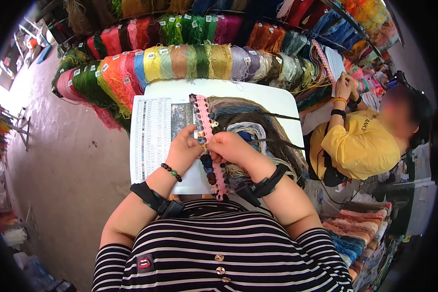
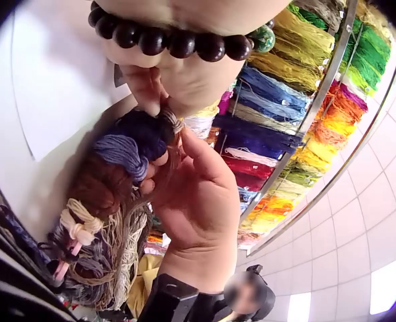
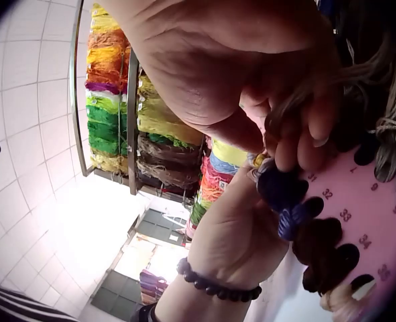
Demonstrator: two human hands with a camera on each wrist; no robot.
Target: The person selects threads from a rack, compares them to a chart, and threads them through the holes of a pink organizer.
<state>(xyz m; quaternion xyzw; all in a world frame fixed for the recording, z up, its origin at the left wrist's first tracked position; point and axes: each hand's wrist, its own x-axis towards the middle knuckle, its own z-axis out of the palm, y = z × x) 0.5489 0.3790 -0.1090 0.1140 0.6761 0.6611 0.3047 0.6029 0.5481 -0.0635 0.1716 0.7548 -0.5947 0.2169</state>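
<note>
A long pink thread card (image 1: pixel 219 177) with numbered holes lies over papers on a white board. Knotted embroidery threads in navy, blue (image 3: pixel 290 221), brown (image 3: pixel 316 248) and cream line its left edge. My left hand (image 1: pixel 184 150) is at the card's middle, thumb and fingertips pinching thread at the edge. From the other side my right hand (image 1: pixel 233 147) meets it, gripping thin brownish-grey strands (image 2: pixel 174 157) between curled fingers. Both hands' fingertips nearly meet beside a pale loop of thread (image 2: pixel 174 122). The right hand partly covers the card in the right wrist view.
A printed chart (image 1: pixel 148 136) with a dark picture (image 1: pixel 182 117) lies left on the white board (image 1: pixel 284 100). Loose grey, brown and blue skeins (image 1: pixel 250 129) spread at right. Racks of coloured skeins (image 1: pixel 180 61) stand behind. A person in yellow (image 1: pixel 360 141) works at right.
</note>
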